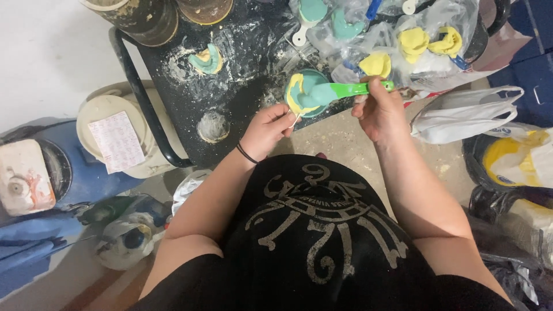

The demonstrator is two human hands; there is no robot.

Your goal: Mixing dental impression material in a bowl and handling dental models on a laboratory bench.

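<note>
My left hand (266, 130) grips the handle of a dental impression tray (298, 99) with a yellow impression, held over the edge of a dusty black table (190, 106). My right hand (380, 112) holds a bright green spatula (357, 88) by its handle. The spatula's blade carries teal paste (319, 94) and lies over the tray. A black band circles my left wrist.
A filled impression mould (207, 60) and a round plaster blob (213, 126) sit on the table. Plastic bags hold yellow impressions (415, 43) at the top right. Buckets (144, 18) stand at the back. A lidded white pail (112, 135), blue container (69, 173) and bags (466, 115) crowd the floor.
</note>
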